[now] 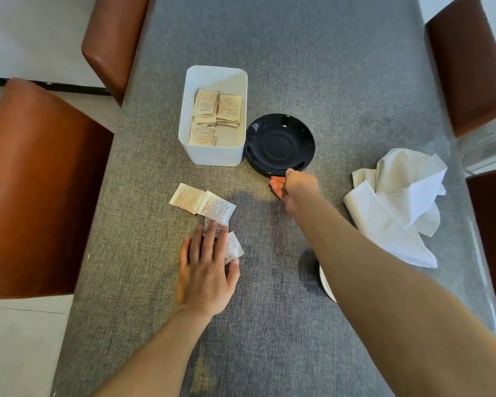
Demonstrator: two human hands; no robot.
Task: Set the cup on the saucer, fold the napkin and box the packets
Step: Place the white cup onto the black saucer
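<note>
Three loose packets [202,202] lie on the grey surface [341,81]; our left hand [205,277] rests flat, fingers spread, on one. Our right hand [291,188] pinches the black saucer [279,143] rim beside the white box [212,151] of packets. Crumpled napkin [395,204] lies right; the cup's white rim [325,283] peeks from under our forearm.

Left hand [205,277] lies flat, fingers spread; right hand [294,188] apparently pinching.
</note>
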